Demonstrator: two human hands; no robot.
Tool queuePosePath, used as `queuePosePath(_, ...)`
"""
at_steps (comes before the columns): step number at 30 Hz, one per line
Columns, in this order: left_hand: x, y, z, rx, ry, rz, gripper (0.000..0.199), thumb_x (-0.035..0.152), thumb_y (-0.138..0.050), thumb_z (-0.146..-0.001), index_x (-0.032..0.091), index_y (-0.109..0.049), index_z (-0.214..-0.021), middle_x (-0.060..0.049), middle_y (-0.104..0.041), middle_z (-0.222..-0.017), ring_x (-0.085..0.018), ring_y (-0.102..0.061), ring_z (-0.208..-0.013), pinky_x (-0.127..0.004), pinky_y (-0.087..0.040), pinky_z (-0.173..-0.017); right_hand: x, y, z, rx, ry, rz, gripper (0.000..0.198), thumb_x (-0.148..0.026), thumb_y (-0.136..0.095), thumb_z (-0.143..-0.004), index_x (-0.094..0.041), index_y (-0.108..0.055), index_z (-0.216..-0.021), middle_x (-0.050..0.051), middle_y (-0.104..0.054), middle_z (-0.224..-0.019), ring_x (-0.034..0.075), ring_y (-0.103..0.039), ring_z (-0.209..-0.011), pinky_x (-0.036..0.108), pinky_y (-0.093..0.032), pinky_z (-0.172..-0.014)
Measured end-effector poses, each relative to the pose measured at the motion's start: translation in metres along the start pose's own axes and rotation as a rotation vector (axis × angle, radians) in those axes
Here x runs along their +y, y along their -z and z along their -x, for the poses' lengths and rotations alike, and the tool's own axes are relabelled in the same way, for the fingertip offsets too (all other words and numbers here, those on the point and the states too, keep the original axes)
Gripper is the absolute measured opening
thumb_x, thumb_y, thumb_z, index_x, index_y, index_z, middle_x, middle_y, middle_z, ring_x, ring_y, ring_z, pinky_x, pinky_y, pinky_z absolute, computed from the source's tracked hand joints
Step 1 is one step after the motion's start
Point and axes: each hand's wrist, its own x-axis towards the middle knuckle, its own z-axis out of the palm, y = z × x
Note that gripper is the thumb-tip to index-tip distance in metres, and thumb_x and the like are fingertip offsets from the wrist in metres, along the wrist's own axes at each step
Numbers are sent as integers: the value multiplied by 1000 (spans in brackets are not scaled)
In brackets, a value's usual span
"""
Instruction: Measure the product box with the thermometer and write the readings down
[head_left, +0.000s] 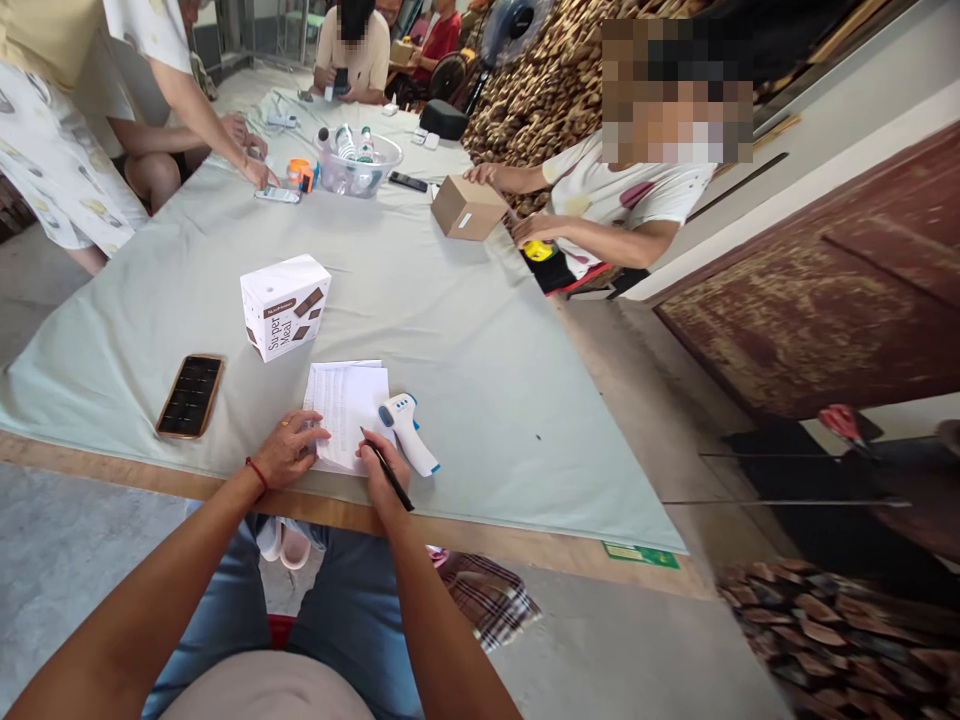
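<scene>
Several sheets of paper (352, 410) with lines of text lie in front of me near the table's front edge. My left hand (291, 447) rests on their left side, fingers spread. In my right hand (384, 470) is a black pen (391, 475), its tip over the right part of the sheets. A white and blue infrared thermometer (409, 430) lies just right of that hand. Behind the papers stands a white box (285, 310) marked "Super Meal". To the left, a smartphone (190, 397) with a dark screen lies flat.
A co-worker at the right handles a cardboard box (469, 208). Farther back are a plastic basket (360, 175) of bottles, an orange tape dispenser (302, 175) and a phone (277, 193) under another person's hand. A pale cloth covers the table (480, 380).
</scene>
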Motion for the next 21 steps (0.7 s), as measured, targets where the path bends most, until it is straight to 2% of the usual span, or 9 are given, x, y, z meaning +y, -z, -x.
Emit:
queuePosePath(4,0,-2,-2,17,19,-8,28,9,-50,-80,21,-66,-99,-8,-57,-116,-22,-51,-114,-42,-41,-101,1,-3,1,-11,72,84,30,-39,-54,-81,-21,-66,-102,6,-68,-101,20,-62,-89,37,-49,-87)
queuePosePath(12,-3,-5,-2,4,63,18,15,21,-58,-85,23,-71,-94,-6,-62,-112,-20,-56,-108,-41,-42,-100,0,-5,1,-18,118,110,27,-36,-53,-82,-21,-66,-101,6,-68,-102,20,-62,-95,38,-48,-91)
queuePosePath(17,-2,0,-1,20,32,75,15,31,-59,-88,26,-73,-90,-3,-65,-109,-20,-53,-113,-40,-39,-103,0,-5,0,-31,126,117,27,-36,-53,-83,-21,-66,-101,6,-68,-103,21,-61,-97,38,-47,-92)
queuePosePath(21,1,3,-1,-27,7,71,22,35,-60,-87,24,-71,-71,-2,-67,-105,-21,-52,-113,-41,-35,-105,-1,-5,0,-39,141,120,28,-36,-52,-84,-20,-66,-101,6,-68,-104,21,-61,-99,38,-47,-93)
